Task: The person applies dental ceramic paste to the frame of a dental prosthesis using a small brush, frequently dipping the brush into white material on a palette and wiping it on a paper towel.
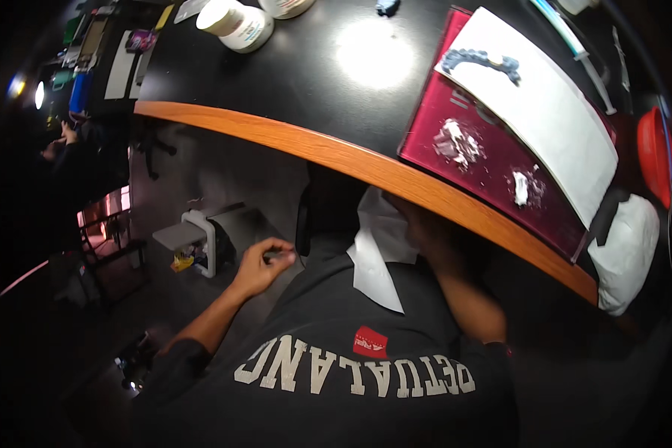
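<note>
My left hand (265,267) hovers beside my dark shirt, below the table edge, its fingers loosely curled, thumb a little apart and nothing visible in it. Close under the table edge, in shadow, is my right hand (424,228), against a thin white tissue (377,272) that hangs over my lap and shirt front. It seems to grip the tissue's upper part, though its fingertips are hidden. On the table above it lies a dark red flat slab (444,112) with smears of white paste (459,145) and a small white lump (521,188).
A white paper pad (545,112) on the slab bears a blue-grey, knobbly curved piece (481,61). Beyond it lies a blue-and-white syringe-like tool (575,46). White jars (235,26), a red bowl (655,157) and a crumpled white bag (627,254) stand around the black table's orange edge (276,134).
</note>
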`<state>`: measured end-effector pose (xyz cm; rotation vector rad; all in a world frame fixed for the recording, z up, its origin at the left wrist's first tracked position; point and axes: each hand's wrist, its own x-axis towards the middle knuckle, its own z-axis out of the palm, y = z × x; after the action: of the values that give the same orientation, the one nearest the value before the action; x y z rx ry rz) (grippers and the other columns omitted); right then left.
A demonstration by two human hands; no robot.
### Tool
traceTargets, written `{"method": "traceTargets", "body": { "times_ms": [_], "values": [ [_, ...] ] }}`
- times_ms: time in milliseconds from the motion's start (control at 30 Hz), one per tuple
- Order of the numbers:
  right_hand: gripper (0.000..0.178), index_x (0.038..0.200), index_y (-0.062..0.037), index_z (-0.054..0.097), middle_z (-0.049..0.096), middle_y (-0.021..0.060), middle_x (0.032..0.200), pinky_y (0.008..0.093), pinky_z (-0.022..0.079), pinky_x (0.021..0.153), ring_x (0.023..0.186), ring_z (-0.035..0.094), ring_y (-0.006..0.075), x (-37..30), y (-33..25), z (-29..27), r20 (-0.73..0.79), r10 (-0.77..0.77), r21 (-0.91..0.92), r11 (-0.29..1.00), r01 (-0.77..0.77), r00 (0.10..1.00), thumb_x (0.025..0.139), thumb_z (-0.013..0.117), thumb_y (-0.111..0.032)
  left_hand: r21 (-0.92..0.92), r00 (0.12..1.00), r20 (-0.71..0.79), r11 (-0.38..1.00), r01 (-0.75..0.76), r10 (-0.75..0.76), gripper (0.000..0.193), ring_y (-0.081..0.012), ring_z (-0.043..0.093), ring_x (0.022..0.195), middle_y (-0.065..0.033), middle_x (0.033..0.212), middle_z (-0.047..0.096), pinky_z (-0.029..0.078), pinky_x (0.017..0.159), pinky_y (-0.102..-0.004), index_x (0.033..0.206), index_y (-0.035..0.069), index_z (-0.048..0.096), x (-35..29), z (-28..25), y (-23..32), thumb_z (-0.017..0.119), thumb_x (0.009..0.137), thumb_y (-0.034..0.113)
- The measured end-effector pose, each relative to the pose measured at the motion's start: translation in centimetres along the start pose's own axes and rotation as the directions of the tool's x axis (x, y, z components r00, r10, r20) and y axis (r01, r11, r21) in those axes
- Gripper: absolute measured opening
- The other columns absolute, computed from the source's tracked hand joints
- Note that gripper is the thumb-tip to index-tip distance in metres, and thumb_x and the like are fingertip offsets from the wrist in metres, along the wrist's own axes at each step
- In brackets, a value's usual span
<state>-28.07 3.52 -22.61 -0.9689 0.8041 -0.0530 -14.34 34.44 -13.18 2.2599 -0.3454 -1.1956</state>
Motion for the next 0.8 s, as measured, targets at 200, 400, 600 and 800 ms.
{"method": "traceTargets", "body": {
  "times_ms": [200, 400, 600, 800],
  "values": [
    [0.032, 0.121, -0.0019, 0.067, 0.067, 0.0062, 0.111, 0.0325, 0.05, 0.091, 0.103, 0.063, 0.0149, -0.2, 3.0, 2.0, 0.073, -0.309, -0.268, 0.91, 0.317, 0.948, 0.097, 0.07, -0.023, -0.855, 0.899, 0.22, 0.519, -0.009, 0.378, 0.064, -0.0227, 0.062, 0.118, -0.0172, 0.125, 0.063, 0.05, 0.098, -0.0345, 0.144, -0.005, 0.04, 3.6, 6.8, 6.3, 0.068, 0.098, 0.03],
    [0.031, 0.111, -0.0042, 0.056, 0.068, 0.0066, 0.107, 0.0317, 0.054, 0.078, 0.089, 0.065, 0.0152, -7.2, -1.6, 1.8, -0.04, -0.297, -0.403, 0.878, 0.257, 0.954, 0.093, 0.077, -0.019, -0.728, 0.97, 0.163, 0.685, -0.006, 0.181, 0.041, -0.0204, 0.068, 0.098, -0.0139, 0.108, 0.069, 0.053, 0.09, -0.0332, 0.122, -0.006, 0.061, 5.6, 7.5, 6.8, 0.07, 0.083, 0.003],
    [0.016, 0.096, -0.0054, 0.059, 0.062, 0.0117, 0.076, 0.0411, 0.05, 0.074, 0.084, 0.067, 0.0286, -18.2, -15.5, -0.9, 0.639, 0.016, -0.727, 0.338, 0.597, 0.769, 0.087, 0.07, -0.013, -0.814, 0.98, -0.156, 0.546, -0.199, 0.123, 0.038, -0.023, 0.068, 0.092, -0.011, 0.104, 0.067, 0.055, 0.08, -0.0368, 0.119, -0.004, 0.061, 8.1, 2.9, 3.3, 0.062, 0.081, 0.0],
    [0.027, 0.088, -0.0024, 0.062, 0.062, 0.016, 0.083, 0.0418, 0.05, 0.071, 0.076, 0.062, 0.0337, -22.1, -25.1, -2.6, 0.295, -0.474, -0.953, -0.085, 0.29, 0.83, 0.061, 0.065, 0.0, -0.857, 0.967, -0.147, 0.462, -0.23, 0.207, 0.045, -0.0202, 0.064, 0.108, -0.0089, 0.117, 0.064, 0.05, 0.096, -0.0345, 0.128, -0.003, 0.059, 10.7, 3.0, 1.9, 0.064, 0.083, 0.0]
  ]
}}
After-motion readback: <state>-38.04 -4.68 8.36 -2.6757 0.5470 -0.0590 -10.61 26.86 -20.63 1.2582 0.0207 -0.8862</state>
